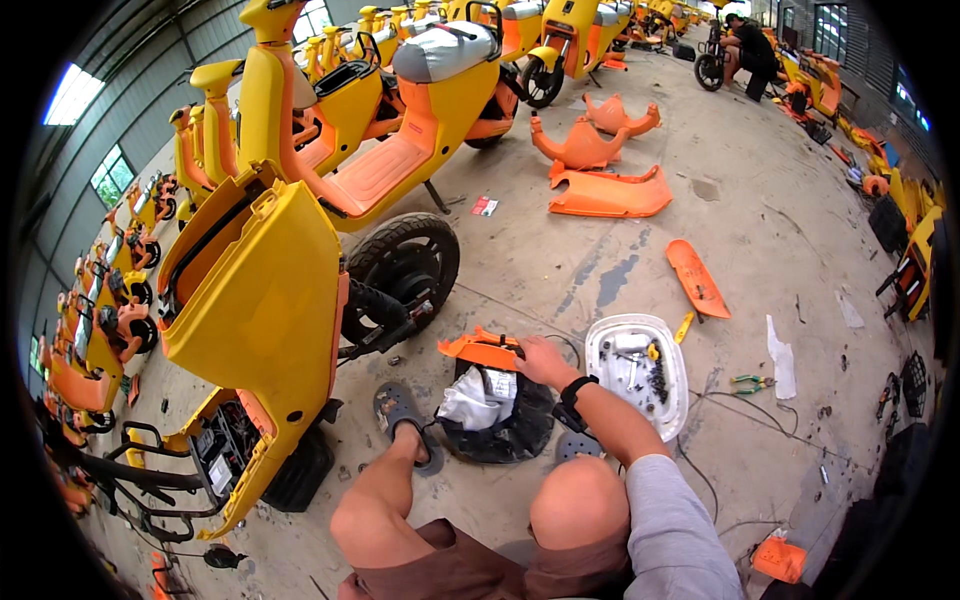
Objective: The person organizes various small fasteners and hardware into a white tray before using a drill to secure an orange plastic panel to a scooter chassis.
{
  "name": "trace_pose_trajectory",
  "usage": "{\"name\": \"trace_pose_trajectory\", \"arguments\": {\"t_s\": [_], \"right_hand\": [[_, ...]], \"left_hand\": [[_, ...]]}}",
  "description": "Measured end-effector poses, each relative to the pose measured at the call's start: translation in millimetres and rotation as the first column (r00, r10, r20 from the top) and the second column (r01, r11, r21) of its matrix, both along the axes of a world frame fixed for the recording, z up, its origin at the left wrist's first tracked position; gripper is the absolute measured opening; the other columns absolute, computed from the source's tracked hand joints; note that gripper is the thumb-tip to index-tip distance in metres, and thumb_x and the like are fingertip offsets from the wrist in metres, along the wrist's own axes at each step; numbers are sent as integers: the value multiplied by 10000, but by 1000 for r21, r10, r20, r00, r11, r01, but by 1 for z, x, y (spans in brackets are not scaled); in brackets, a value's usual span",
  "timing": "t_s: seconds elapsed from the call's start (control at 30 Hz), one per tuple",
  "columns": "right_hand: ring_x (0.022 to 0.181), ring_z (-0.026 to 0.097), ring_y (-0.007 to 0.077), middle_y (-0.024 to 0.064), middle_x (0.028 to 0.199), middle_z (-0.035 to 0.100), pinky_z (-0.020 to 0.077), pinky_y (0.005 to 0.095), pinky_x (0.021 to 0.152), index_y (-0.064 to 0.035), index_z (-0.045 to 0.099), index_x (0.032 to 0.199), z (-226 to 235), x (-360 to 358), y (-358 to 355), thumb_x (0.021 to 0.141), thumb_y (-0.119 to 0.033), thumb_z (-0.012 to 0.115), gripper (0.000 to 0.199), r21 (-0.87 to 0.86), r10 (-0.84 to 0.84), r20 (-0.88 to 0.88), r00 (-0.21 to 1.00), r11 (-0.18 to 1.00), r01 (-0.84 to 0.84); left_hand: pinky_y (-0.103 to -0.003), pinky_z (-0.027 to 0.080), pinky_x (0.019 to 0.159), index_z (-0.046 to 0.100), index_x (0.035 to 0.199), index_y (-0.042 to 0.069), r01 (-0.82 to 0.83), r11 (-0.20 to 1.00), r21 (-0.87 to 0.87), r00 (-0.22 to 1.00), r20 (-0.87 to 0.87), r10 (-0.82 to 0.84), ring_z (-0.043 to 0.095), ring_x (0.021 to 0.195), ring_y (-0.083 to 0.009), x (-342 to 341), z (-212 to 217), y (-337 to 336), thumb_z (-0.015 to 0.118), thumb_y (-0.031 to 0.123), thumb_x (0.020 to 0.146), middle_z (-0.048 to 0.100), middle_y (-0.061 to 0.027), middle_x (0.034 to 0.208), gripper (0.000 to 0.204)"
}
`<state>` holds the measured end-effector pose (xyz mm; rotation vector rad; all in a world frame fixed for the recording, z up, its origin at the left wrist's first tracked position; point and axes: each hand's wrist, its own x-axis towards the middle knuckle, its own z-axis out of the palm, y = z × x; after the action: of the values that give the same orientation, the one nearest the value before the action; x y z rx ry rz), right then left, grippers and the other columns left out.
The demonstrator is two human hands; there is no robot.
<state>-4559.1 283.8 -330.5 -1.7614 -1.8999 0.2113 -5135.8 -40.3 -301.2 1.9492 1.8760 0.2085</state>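
My right hand (541, 361), with a black watch on its wrist, reaches forward over my knees. Its fingers curl on the right end of an orange plastic panel (478, 349). The panel lies on top of a black rounded part (505, 430) on the concrete floor, with crumpled white wrapping (476, 398) tucked inside. My left hand is out of sight. My bare legs and a grey sandal (402, 410) sit just left of the black part.
A white tray (668, 392) holding screws and small parts lies right of my hand. A yellow-handled tool (683, 327), green pliers (750, 382) and loose orange panels (697, 279) are scattered beyond. A yellow scooter (262, 300) stands close on the left. A person (748, 47) crouches far back.
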Motion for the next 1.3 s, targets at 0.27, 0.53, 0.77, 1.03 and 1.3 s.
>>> {"name": "trace_pose_trajectory", "arguments": {"t_s": [0.27,0.53,0.77,1.03,1.3], "right_hand": [[964,628,371,176,1079,658,507,430,852,-12,635,1099,-31,-34,-48,776,-86,645,332,72,91,-239,967,995,-75],[928,630,318,133,1048,656,508,408,810,-26,628,1110,-25,-38,-110,768,-14,652,343,216,370,-57,927,911,-350],[913,594,245,57,1056,571,489,376,805,-80,602,1172,-26,-49,-134,791,-126,693,394,121,645,131,753,743,-658],[959,556,209,40,1069,577,413,345,837,-100,607,1165,-35,-52,-136,824,-126,624,343,-11,707,185,683,696,-718],[1025,545,215,31,1043,596,399,366,886,-129,645,1127,-63,-40,-138,780,-162,677,349,-116,545,211,812,838,-533]], "left_hand": [[-370,475,764,590,919,36,-372,916,-150,786,474,397,558,755,-213,46,195,13,536,157,943,579,-55,803,135],[-409,491,788,287,1368,-40,-57,995,-87,450,887,103,547,759,-206,92,231,61,577,158,902,499,-72,813,583],[-385,526,708,368,1305,-29,-23,978,-207,242,948,206,576,708,-210,178,274,135,591,199,863,494,-83,783,545],[-389,535,737,377,1287,-42,119,912,-393,-77,912,403,597,751,-201,217,253,175,592,149,855,534,-77,804,519],[-382,512,723,395,1282,3,217,833,-509,-404,730,551,551,765,-169,220,222,184,554,182,884,485,-41,808,465]]}}
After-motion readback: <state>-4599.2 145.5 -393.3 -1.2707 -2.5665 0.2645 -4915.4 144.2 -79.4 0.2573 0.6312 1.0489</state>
